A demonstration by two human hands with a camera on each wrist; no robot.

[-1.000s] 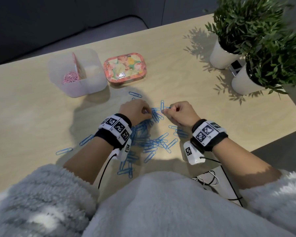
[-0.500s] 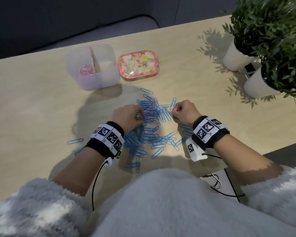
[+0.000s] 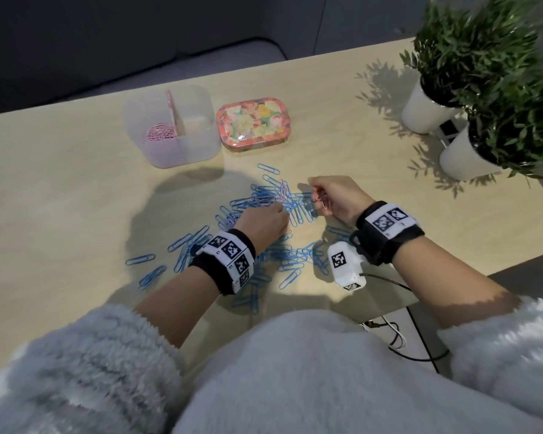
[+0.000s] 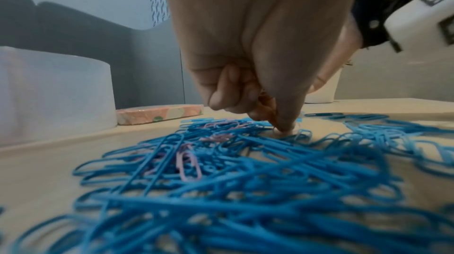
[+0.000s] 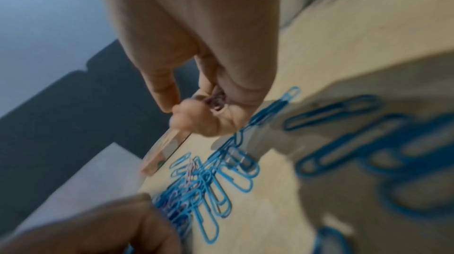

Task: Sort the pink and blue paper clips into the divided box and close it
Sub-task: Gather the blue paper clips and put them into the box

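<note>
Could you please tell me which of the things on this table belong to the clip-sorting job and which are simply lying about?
Part of the job:
- blue clips heaped on the table
- pink clips in the box's left compartment
- divided box
- floral lid beside the box
- pink clips in the right hand
- left hand, picking in the heap

Lying about:
- two potted plants
- cables at the table's near edge

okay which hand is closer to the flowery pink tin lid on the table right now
The right hand, narrowly. It holds pink clips in front of the flowery pink tin lid, slightly to its right. The left hand sits lower, nearer the person, fingertips down in the blue paper clip pile.
</note>
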